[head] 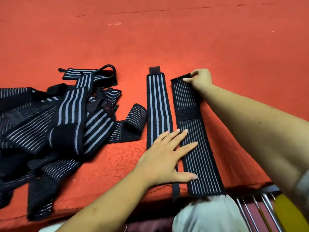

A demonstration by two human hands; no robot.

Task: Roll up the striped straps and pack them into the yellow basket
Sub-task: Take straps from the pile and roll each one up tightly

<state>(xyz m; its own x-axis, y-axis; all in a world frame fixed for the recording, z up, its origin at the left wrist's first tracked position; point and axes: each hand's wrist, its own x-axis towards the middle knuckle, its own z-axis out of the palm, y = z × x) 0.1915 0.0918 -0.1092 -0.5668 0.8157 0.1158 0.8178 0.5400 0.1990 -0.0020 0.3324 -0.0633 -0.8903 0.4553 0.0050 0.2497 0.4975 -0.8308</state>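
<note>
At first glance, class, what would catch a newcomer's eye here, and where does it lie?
The red cloth fills the view, with a tangled pile of striped straps dark against it at the left. In the middle a wide-striped strap and a thin-striped strap lie flat side by side. The left hand rests flat across both, while the right hand pinches the thin-striped one's far end.

Red carpet (167,44); white thread (115,23) on it; metal rods (247,213).
</note>
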